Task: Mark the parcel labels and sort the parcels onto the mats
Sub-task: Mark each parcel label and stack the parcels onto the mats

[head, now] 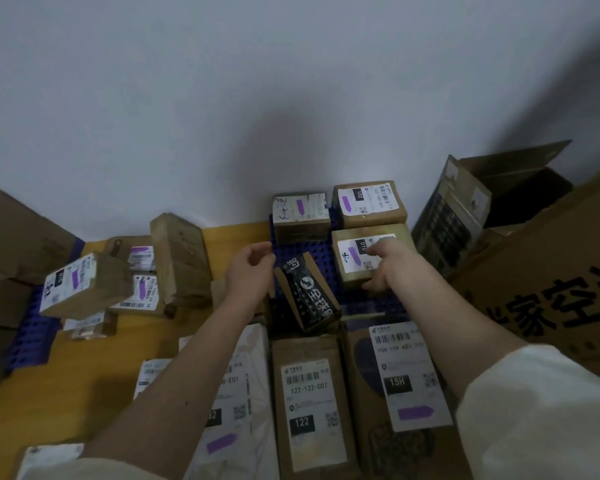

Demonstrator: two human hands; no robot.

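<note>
on the blue perforated mat (326, 252), right hand (387, 268) grips a labelled cardboard parcel (368, 258); left hand (252, 271) hangs loose-fingered beside a tilted black-taped box (307, 292).

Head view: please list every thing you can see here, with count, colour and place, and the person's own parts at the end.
Blue perforated plastic mat: two, one centre by the wall, one at left.
Brown cardboard parcels with white labels: three on the centre mat; nearest one under the right hand.
Black-taped cardboard parcel: one, tilted, centre mat's front.
Parcels at left: several, stacked, purple marks.
Near parcels: label 122 unmarked; label 15H purple-marked.
Large open brown carton: one, right.
Yellow floor.
Left hand: loosely curled, holding nothing.
Right hand: fingers round the nearest parcel.
</note>
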